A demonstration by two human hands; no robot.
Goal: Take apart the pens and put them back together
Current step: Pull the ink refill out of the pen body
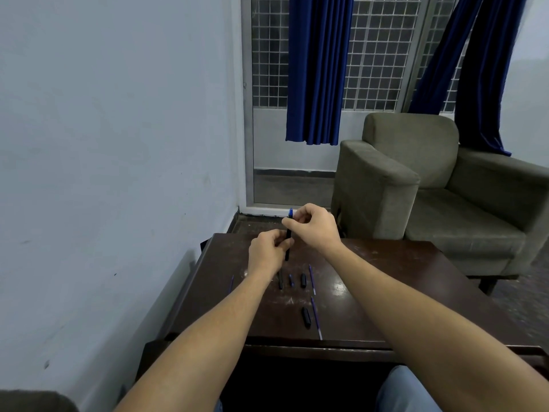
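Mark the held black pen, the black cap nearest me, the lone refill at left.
Blue-ended black plastic pen (288, 233): head view, mid-barrel.
Short black cap (306, 316): head view, middle.
Thin blue refill (231, 283): head view, mid-shaft.

left hand (265, 251): fingers curled, pinching | right hand (312, 226): curled, pinching, raised higher

A single head-worn wide-angle camera looks forward and down from above the near edge of the table (386, 292), at arm's length from the left hand (266, 252) and right hand (315, 227) gripping a pen (288, 233) near its far edge; the armchair (416, 179) beyond seems slightly bent by the lens.
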